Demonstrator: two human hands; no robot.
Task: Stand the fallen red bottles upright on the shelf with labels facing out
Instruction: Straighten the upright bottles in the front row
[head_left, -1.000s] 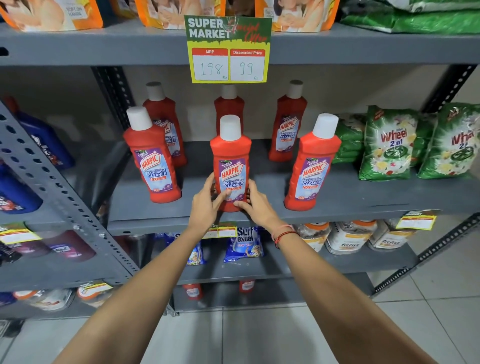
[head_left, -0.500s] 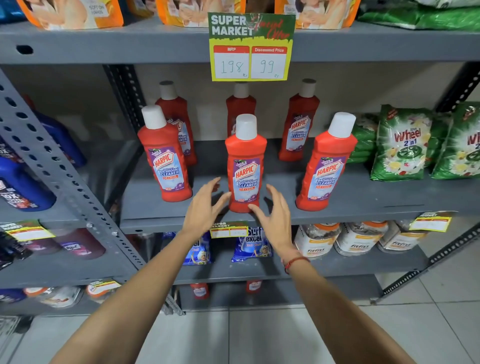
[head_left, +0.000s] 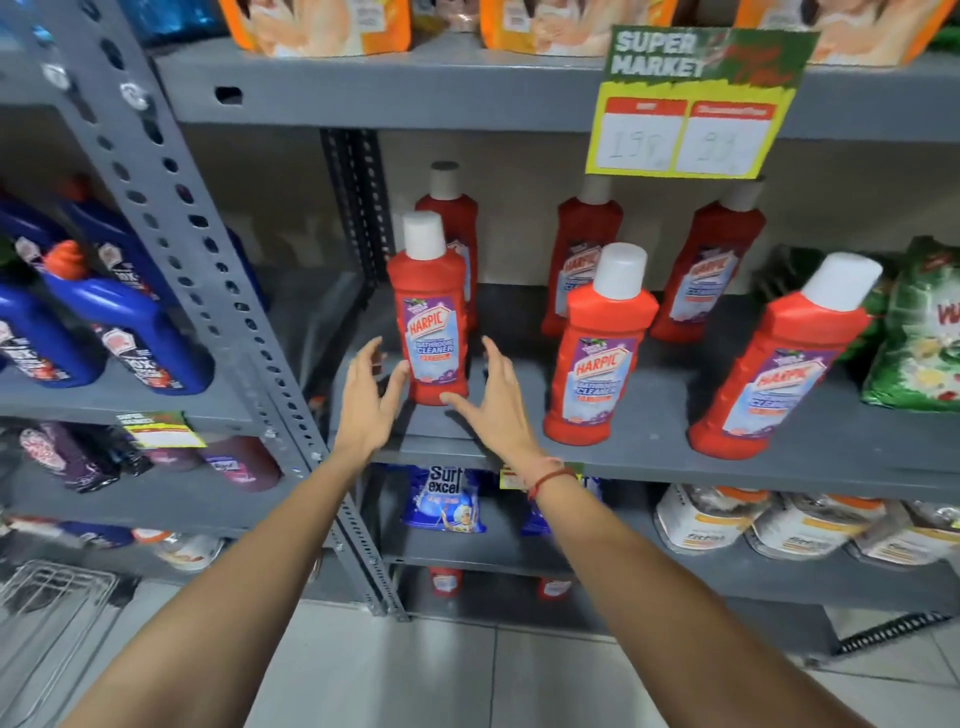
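Several red Harpic bottles with white caps stand upright on the grey middle shelf (head_left: 649, 457), labels facing out. The front row holds a left bottle (head_left: 431, 317), a middle bottle (head_left: 597, 353) and a right bottle (head_left: 779, 374). Three more stand behind them, such as one at the back (head_left: 587, 249). My left hand (head_left: 369, 400) and my right hand (head_left: 498, 400) are open on either side of the front left bottle's base. The right thumb touches the base; the left fingers are just beside it.
Blue bottles (head_left: 119, 322) fill the rack to the left, past a perforated grey upright (head_left: 208, 291). Green detergent bags (head_left: 914, 338) lie at the shelf's right end. A yellow price sign (head_left: 691, 104) hangs from the upper shelf. Packets and jars sit on the lower shelves.
Both hands let go of the middle front bottle and moved left to flank the front left bottle. The view swung left with them.
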